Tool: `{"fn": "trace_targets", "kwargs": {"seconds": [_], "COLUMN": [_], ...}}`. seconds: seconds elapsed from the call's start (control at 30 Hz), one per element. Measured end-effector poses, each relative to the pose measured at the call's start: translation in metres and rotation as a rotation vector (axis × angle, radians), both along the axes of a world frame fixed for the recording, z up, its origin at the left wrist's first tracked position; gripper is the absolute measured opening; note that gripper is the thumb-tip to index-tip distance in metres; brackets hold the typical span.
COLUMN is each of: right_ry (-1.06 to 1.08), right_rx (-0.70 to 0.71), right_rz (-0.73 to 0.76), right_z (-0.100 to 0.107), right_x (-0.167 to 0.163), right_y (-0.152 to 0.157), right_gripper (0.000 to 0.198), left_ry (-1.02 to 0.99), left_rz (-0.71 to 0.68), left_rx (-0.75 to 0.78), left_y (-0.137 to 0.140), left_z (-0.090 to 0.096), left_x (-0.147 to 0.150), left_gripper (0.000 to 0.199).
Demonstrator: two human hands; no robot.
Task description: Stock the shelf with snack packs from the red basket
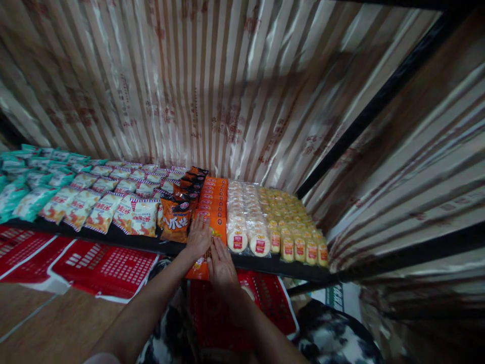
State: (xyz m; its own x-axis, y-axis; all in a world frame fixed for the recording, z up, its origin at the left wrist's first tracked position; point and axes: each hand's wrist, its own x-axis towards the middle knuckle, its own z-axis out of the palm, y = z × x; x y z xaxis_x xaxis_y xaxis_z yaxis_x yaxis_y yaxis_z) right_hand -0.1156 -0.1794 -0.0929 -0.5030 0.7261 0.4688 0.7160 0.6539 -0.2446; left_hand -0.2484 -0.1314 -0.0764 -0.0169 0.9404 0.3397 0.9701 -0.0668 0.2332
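Observation:
An orange packet (197, 272) lies at the front of a row of orange packets (212, 202), its lower end hanging over the shelf edge. My left hand (199, 236) rests on the row with its fingers stretched forward. Close beside it, my right hand (223, 264) lies flat on the front packet, fingers extended. Both hands partly hide this packet. To the left stands a brown and orange snack bag (175, 218). On the right are clear-wrapped round white crackers (237, 240) with red labels.
The dark shelf (261, 263) also carries white striped snack bags (142, 216), teal bags (36, 199) and yellow wrapped snacks (299, 247). Striped sheeting (227, 91) hangs behind. A black metal bar (364, 116) slants at right, and red printed bags (102, 268) hang or lie below.

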Motion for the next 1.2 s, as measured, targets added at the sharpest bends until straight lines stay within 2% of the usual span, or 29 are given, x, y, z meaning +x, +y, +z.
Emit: {"fn": "trace_targets", "kwargs": {"seconds": [0.37, 0.67, 0.9, 1.07, 1.2], "right_ry": [0.021, 0.038, 0.176, 0.288, 0.27], "right_rx": [-0.04, -0.027, 0.075, 0.07, 0.02], "right_rz": [-0.002, 0.012, 0.045, 0.006, -0.16], "right_z": [0.004, 0.018, 0.019, 0.003, -0.026], "right_x": [0.0, 0.006, 0.028, 0.057, 0.089], "right_y": [-0.003, -0.007, -0.021, -0.043, -0.055], "right_gripper": [0.049, 0.047, 0.044, 0.037, 0.033], "left_ry": [-0.009, -0.017, -0.082, -0.179, -0.27], "left_rz": [0.003, -0.077, -0.139, -0.329, -0.571], "left_rx": [0.084, 0.09, 0.111, 0.113, 0.093], "left_y": [-0.002, -0.007, -0.028, -0.065, -0.108], "left_z": [0.004, 0.016, 0.03, 0.034, 0.028], "left_x": [0.002, 0.003, 0.027, 0.05, 0.074], "left_gripper": [0.045, 0.041, 0.039, 0.041, 0.039]}}
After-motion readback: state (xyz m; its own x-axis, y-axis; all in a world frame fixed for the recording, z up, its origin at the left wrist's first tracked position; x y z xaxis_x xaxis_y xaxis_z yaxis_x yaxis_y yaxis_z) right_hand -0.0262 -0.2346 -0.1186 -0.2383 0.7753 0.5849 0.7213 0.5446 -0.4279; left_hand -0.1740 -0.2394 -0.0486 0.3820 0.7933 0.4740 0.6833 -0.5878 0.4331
